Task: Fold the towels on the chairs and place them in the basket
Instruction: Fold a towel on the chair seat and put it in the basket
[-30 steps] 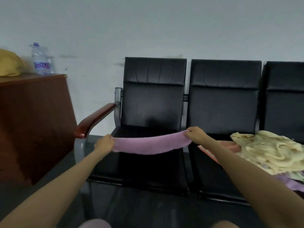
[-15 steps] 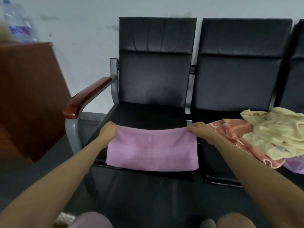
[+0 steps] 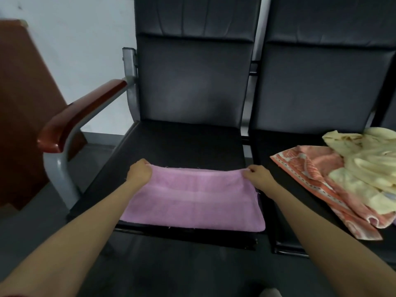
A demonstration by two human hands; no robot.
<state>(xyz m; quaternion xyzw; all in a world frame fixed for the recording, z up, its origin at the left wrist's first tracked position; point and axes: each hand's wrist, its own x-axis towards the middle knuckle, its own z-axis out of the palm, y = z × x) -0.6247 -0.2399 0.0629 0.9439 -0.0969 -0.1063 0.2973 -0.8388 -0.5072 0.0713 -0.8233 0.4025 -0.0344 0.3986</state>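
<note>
Head view: the pink towel (image 3: 192,202) is now lying flat on the chair seat (image 3: 182,144), no longer hanging stretched in the air. The left hand (image 3: 139,173) and right hand (image 3: 258,175) are pinching its far corners, each grip closed on the cloth. Probably the folding is starting. Beyond, the orange towel (image 3: 310,168) and yellow towel (image 3: 368,159) are waiting.

The light around me is dim and flat, and I cannot tell its source. The pale grey painted wall (image 3: 85,50) is the brightest patch. A dull sheen sits midway up the black padded leather chair back (image 3: 192,86), and a small glint shows at the front end of the glossy red-brown wooden armrest (image 3: 81,116). The pink terry towel (image 3: 192,200) at the seat's front edge is evenly lit, its weave smeared. Everything looks soft, and straight lines bow toward the frame edges.
</note>
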